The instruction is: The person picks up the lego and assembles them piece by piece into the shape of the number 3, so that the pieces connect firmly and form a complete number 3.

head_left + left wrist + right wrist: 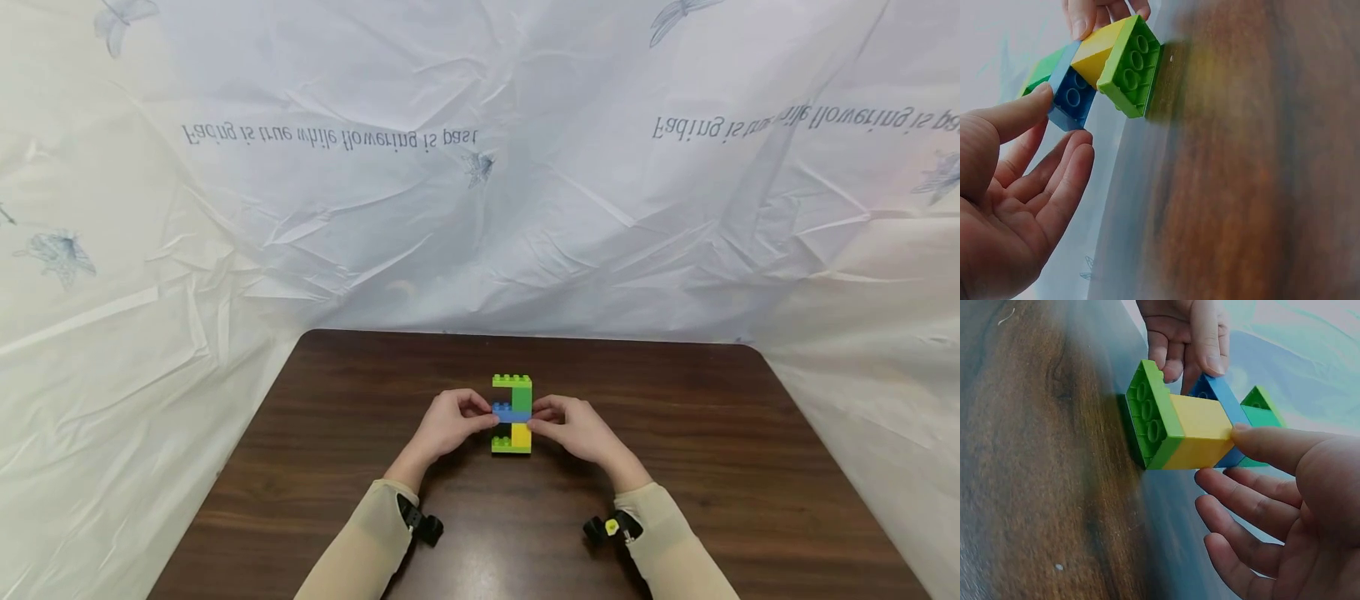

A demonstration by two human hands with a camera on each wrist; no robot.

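Note:
Both hands hold a stack of toy building bricks, its open side facing left in the head view. From the top come a lime brick (512,383), a shorter green brick (522,400), a long blue brick (513,416), a shorter yellow brick (521,435) and a lime bottom brick (1154,422). My left hand (447,423) pinches the blue brick's left end between thumb and fingers. On the opposite side, my right hand (573,427) grips the stack, thumb at the seam between blue and yellow. The bottom brick's hollow underside shows in both wrist views, over the tabletop.
A dark wood-grain table (337,500) with rounded far corners lies under the hands. Behind it and along both sides hangs a wrinkled white sheet (420,225) with printed lettering and butterflies. Black wrist devices (423,525) are strapped over both beige sleeves.

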